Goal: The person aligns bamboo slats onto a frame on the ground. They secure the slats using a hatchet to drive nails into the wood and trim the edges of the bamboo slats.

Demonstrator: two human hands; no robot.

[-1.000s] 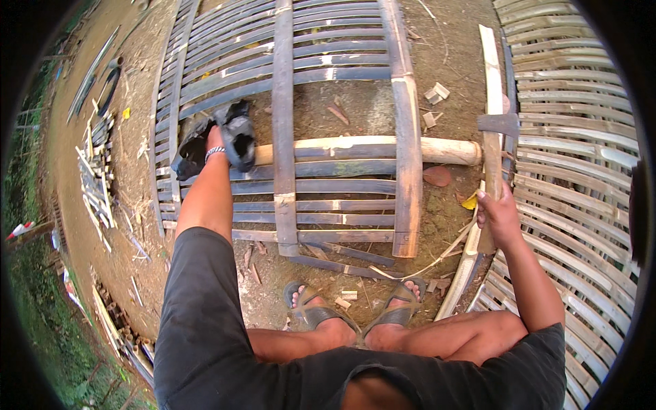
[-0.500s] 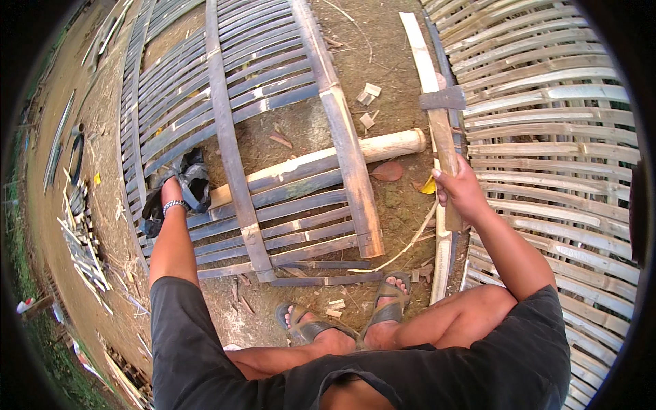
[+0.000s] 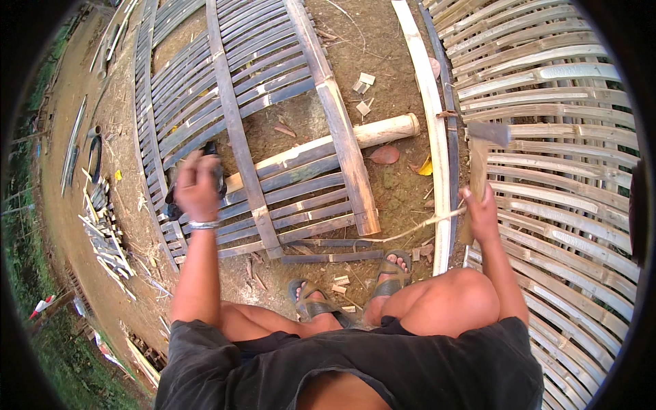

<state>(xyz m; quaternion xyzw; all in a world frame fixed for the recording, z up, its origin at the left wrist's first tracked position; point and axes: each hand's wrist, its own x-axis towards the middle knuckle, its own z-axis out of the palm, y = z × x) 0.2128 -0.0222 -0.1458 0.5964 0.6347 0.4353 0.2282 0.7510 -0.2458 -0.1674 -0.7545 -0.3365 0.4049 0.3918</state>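
My right hand is wrapped round the wooden handle of a hammer. Its dark metal head points away from me, over the edge of the slatted bamboo on the right. My left hand, with a bracelet at the wrist, is above a black plastic bag lying on the dark bamboo slat panel. Motion smears its fingers, so whether they hold anything cannot be seen. A round bamboo pole lies under the panel's crosspieces. Beside my right knee runs a long pale bamboo strip.
A wide bamboo slat surface fills the right side. Wood chips, a brown leaf and a yellow leaf lie on the dirt. A pile of split bamboo is at far left. My sandalled feet stand near the panel's close edge.
My left hand has come up out of the black bag. My right hand has carried the hammer rightward and nearer, off the pale bamboo strip. The view has shifted slightly.
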